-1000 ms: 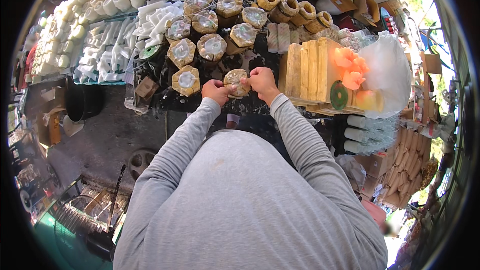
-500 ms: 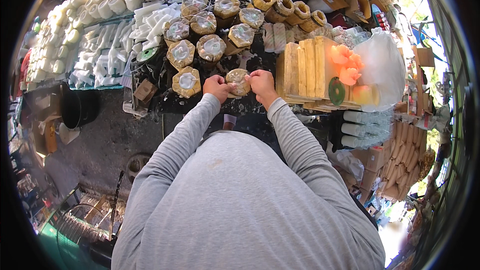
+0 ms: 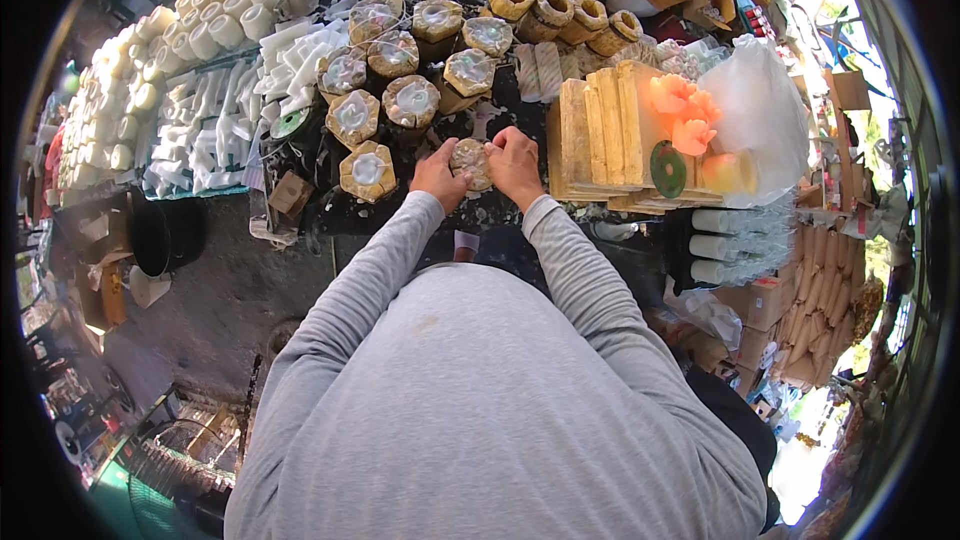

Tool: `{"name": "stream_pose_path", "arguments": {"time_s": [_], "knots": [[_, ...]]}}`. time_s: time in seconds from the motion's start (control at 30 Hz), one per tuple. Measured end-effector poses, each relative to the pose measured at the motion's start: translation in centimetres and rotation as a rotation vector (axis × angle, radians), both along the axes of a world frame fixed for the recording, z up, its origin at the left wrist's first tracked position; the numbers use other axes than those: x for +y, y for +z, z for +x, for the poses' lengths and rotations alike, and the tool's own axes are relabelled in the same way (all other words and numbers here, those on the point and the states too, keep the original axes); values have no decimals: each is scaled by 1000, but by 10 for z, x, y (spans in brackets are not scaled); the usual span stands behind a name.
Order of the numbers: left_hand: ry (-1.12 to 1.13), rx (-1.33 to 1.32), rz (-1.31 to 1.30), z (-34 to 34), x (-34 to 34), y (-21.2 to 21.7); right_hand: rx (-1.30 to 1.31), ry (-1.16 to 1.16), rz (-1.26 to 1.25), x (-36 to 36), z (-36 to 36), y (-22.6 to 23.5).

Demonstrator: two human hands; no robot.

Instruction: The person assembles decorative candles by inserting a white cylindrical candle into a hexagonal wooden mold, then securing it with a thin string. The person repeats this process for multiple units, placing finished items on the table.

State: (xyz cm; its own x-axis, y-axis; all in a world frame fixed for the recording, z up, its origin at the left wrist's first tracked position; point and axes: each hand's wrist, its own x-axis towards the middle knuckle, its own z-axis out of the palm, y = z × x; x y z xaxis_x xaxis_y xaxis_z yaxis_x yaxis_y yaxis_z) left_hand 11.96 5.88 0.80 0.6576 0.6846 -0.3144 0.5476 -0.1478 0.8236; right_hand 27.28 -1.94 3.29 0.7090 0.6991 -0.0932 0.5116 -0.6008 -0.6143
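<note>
A tan, roundish mould [image 3: 470, 162] stands at the near edge of the dark worktable, its top mottled and rough. My left hand [image 3: 439, 178] grips its left side, thumb along the near rim. At the upper right rim, the fingers of my right hand [image 3: 515, 169] are bent in and pinch the edge; what lies under the fingertips is hidden. Just left of my hands stands a six-sided tan mould [image 3: 368, 172] with a whitish, glossy middle. Several similar filled moulds [image 3: 411, 101] crowd the table behind it.
To the right, yellowish slabs [image 3: 600, 135] stand beside orange flower-shaped pieces [image 3: 687, 112] and a clear plastic bag [image 3: 755, 120]. Hollow tan moulds [image 3: 553, 8] line the back. White cylinders [image 3: 203, 43] and white sticks [image 3: 205, 130] fill the left side. A black bucket [image 3: 168, 237] is at lower left.
My left hand has closed further round the mould's near left side. My right fingers have curled in more tightly at its upper right rim. The whole view has shifted slightly.
</note>
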Motion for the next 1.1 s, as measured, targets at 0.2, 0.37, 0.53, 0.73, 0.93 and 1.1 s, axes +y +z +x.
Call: {"name": "stream_pose_path", "arguments": {"time_s": [0.2, 0.37, 0.53, 0.73, 0.93, 1.1], "knots": [[6, -88, 20, 4, 1, -30, -194, 448, 322, 22, -53, 35], [-154, -261, -194, -25, 19, -32, -153, 201, 458, -10, -30, 30], [-68, -363, -105, -41, 3, -4, 166, -276, 316, -54, 35, -24], [-71, -188, 395, -16, -29, -27, 301, 56, 387, -56, 21, -65], [114, -286, 242, 12, -27, -50, 716, 260, 326, -38, 9, -40], [235, -417, -98, 4, 1, -29, 909, 446, 316, -60, 35, -7]]}}
